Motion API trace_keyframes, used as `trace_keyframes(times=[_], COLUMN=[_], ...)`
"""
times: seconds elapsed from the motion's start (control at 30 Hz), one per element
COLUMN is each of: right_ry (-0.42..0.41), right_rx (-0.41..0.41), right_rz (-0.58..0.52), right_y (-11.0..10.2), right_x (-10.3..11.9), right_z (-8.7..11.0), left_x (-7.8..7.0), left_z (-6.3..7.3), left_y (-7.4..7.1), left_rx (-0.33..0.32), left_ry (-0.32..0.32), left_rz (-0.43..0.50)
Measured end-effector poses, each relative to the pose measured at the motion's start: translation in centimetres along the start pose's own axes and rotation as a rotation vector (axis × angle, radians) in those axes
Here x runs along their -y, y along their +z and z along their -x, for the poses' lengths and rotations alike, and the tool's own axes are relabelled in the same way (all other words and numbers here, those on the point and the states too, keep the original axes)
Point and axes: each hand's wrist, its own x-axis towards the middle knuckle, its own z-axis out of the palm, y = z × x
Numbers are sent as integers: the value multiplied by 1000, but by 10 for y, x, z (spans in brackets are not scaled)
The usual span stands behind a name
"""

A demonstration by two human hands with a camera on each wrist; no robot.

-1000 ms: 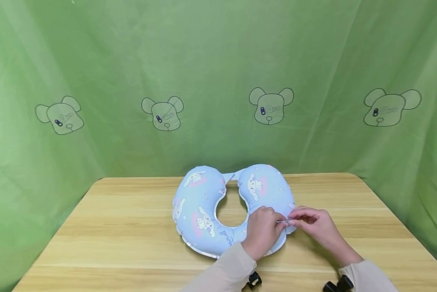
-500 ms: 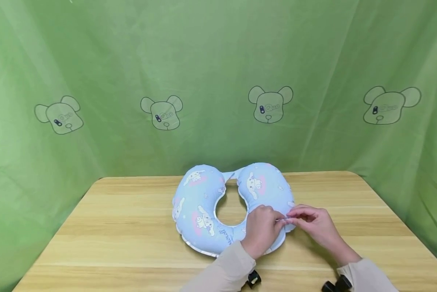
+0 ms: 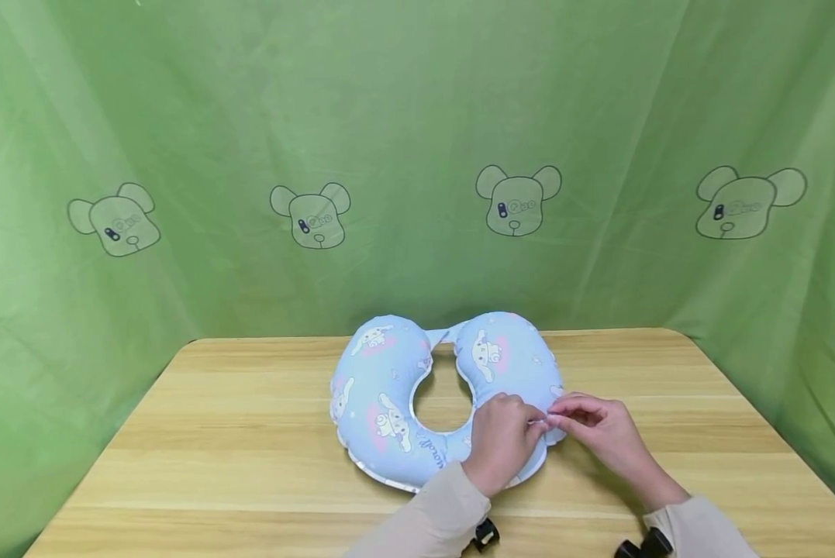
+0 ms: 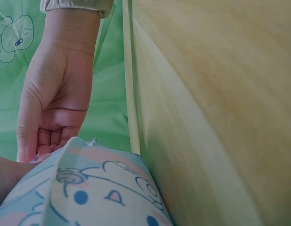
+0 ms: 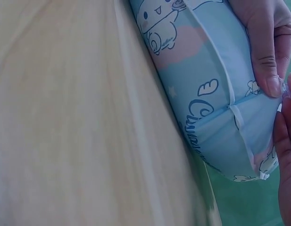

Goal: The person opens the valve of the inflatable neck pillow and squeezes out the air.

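Pillow (image 3: 371,380), U-shaped, plump and light blue, lies on the wooden table (image 3: 201,434), and I place everything else by it. Its two rounded ends point away from the person, and a pale strap (image 3: 448,335) bridges the gap between them. Through the head camera I see the left hand (image 3: 498,443) over the near right part of the pillow, fingers curled, thumb and fingertips pinching a small clear piece (image 5: 285,88) by the pillow's outer right side. The right hand (image 3: 608,435) is just off that same side, its thumb and fingertips pinching the clear piece too, so the two grips almost meet. The fingers cover most of it, and I cannot tell its full shape.

My right wrist view shows it glinting beside the pillow's fabric, where a pale seam crosses the blue. White long-eared cartoon figures, pink patches and blue lettering decorate the pillow. On the near side of the pillow I have two beige sleeves (image 3: 431,515), with a black mount (image 3: 485,535) at each wrist. Behind the pillow, past the table's far edge, hangs a green curtain (image 3: 403,116) with outlined bear heads (image 3: 518,194) in a row.
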Motion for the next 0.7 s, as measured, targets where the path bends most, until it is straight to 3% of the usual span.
trace_keyframes(times=[0.43,0.7], right_ry=[-4,-51], right_rx=[-22,37], right_rz=[-29,-68], right_y=[3,-2], right_x=[-1,-3], right_z=[1,1], left_x=[0,0], left_z=[-1,-2], left_y=[1,-1], left_rx=[-5,1], left_ry=[0,8], left_rz=[12,37])
